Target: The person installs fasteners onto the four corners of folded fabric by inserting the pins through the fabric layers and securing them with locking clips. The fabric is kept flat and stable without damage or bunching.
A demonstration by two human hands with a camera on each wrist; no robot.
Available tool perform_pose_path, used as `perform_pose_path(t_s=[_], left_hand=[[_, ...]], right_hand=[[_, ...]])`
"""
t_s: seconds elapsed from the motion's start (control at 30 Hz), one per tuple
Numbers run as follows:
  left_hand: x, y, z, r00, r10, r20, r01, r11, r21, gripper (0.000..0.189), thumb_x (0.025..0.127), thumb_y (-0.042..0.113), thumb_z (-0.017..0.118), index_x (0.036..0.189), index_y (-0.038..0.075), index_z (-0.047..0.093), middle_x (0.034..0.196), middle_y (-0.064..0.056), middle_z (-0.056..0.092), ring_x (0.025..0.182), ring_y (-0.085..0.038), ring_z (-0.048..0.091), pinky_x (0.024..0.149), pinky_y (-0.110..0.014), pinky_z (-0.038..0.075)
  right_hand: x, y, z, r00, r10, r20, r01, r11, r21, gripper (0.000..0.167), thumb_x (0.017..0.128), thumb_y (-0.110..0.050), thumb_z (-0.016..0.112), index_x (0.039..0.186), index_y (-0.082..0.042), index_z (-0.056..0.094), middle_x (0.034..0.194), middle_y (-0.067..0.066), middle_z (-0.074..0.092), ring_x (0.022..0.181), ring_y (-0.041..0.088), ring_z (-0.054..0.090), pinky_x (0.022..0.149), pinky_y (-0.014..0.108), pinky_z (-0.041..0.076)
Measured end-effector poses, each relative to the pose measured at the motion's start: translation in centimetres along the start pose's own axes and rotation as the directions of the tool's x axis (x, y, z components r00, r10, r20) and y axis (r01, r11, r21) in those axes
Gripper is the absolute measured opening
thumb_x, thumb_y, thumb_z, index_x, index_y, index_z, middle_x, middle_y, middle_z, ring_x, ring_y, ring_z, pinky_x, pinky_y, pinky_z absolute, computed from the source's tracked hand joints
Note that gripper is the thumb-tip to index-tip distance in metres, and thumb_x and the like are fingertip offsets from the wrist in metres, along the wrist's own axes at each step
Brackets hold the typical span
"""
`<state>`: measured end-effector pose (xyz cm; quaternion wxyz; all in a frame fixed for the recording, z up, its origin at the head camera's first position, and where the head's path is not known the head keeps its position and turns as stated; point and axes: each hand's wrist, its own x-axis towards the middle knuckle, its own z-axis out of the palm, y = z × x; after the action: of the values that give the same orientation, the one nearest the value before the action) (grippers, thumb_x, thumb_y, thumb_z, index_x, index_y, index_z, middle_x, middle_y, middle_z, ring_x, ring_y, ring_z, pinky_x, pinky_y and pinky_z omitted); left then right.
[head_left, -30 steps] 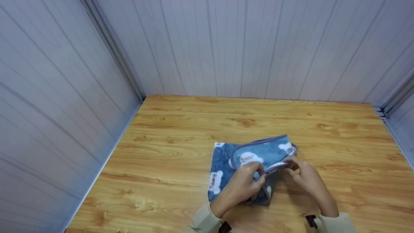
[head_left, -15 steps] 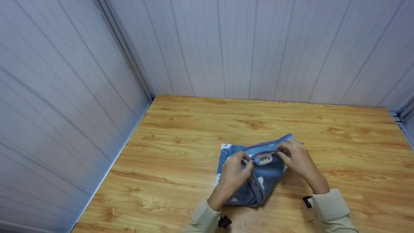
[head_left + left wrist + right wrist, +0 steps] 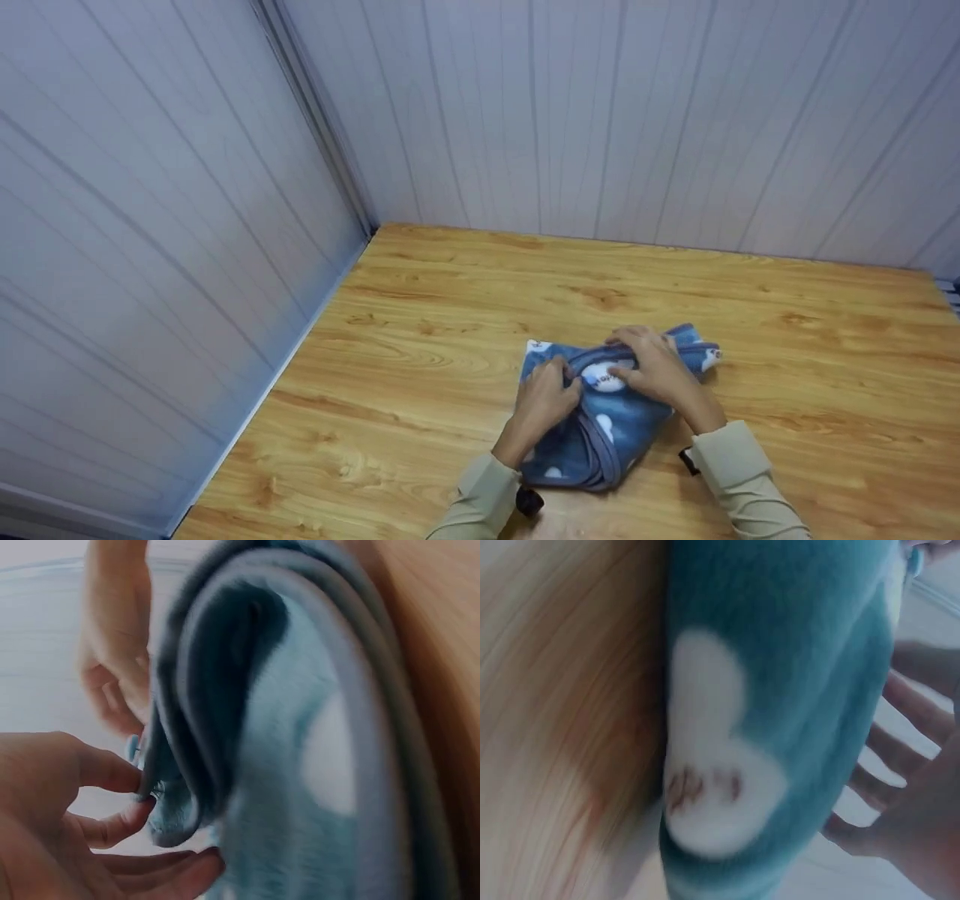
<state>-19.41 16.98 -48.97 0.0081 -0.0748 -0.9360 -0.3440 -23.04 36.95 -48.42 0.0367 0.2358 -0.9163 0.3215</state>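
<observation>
A folded blue fleece blanket (image 3: pixel 630 416) with white cloud patches, lettering and grey-bound edges lies on the wooden table. My left hand (image 3: pixel 544 397) pinches a bound edge between thumb and finger. Close up in the left wrist view, a small light-blue button (image 3: pixel 133 748) shows beside those fingertips, and the layers stand apart in loose curves. My right hand (image 3: pixel 656 367) rests on the upper part of the blanket, fingers spread. The right wrist view shows its fingers (image 3: pixel 892 754) along the fleece without a visible pinch. Some inner folds are hidden.
The wooden table (image 3: pixel 420 360) extends around the blanket on all sides. Panelled walls, one at the back (image 3: pixel 570 127) and one on the left (image 3: pixel 165 247), border it. A dark wrist mount (image 3: pixel 529 501) hangs at the left cuff.
The upper flap has been turned toward me, so a different cloud patch faces up. My right hand has let go of the edge and moved left onto the blanket. The camera view has shifted.
</observation>
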Motion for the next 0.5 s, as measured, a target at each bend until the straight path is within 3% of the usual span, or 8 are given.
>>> perform_pose_path(t_s=[0.1, 0.2, 0.37, 0.5], left_hand=[[0.7, -0.5, 0.3, 0.998, -0.038, 0.049, 0.042, 0.995, -0.096, 0.013, 0.086, 0.021, 0.062, 0.093, 0.013, 0.055, 0.074, 0.001, 0.053, 0.063, -0.012, 0.05, 0.056, -0.028, 0.041], [1.1, -0.6, 0.5, 0.993, -0.076, 0.088, 0.09, 0.983, -0.163, 0.032, 0.085, 0.02, 0.063, 0.113, 0.009, 0.052, 0.091, -0.007, 0.061, 0.077, -0.015, 0.053, 0.066, -0.03, 0.044], [1.5, -0.5, 0.6, 0.972, -0.157, 0.176, 0.185, 0.97, -0.157, 0.057, 0.088, 0.026, 0.061, 0.138, 0.005, 0.043, 0.128, -0.017, 0.054, 0.11, -0.019, 0.051, 0.088, -0.036, 0.044], [1.7, -0.5, 0.8, 0.959, -0.187, 0.211, 0.218, 0.967, -0.133, 0.059, 0.091, 0.031, 0.057, 0.139, 0.0, 0.043, 0.136, -0.016, 0.048, 0.125, -0.023, 0.045, 0.096, -0.039, 0.041]], right_hand=[[0.8, 0.0, 0.7, 0.995, 0.01, 0.101, -0.012, 1.0, 0.02, 0.044, 0.087, -0.026, 0.068, 0.125, -0.006, 0.059, 0.129, 0.015, 0.054, 0.123, 0.038, 0.043, 0.096, 0.063, 0.019], [1.3, 0.3, 1.0, 0.982, 0.048, 0.182, -0.051, 0.999, 0.014, 0.049, 0.088, -0.031, 0.065, 0.128, -0.005, 0.057, 0.13, 0.015, 0.055, 0.124, 0.038, 0.043, 0.098, 0.066, 0.016], [2.0, 0.6, 1.1, 0.961, 0.096, 0.26, -0.1, 0.995, 0.002, 0.051, 0.088, -0.033, 0.064, 0.129, -0.003, 0.055, 0.129, 0.016, 0.056, 0.123, 0.039, 0.045, 0.099, 0.067, 0.015], [2.4, 0.6, 1.4, 0.945, 0.111, 0.309, -0.114, 0.993, -0.009, 0.052, 0.089, -0.031, 0.062, 0.133, -0.005, 0.053, 0.132, 0.017, 0.053, 0.125, 0.041, 0.043, 0.1, 0.068, 0.013]])
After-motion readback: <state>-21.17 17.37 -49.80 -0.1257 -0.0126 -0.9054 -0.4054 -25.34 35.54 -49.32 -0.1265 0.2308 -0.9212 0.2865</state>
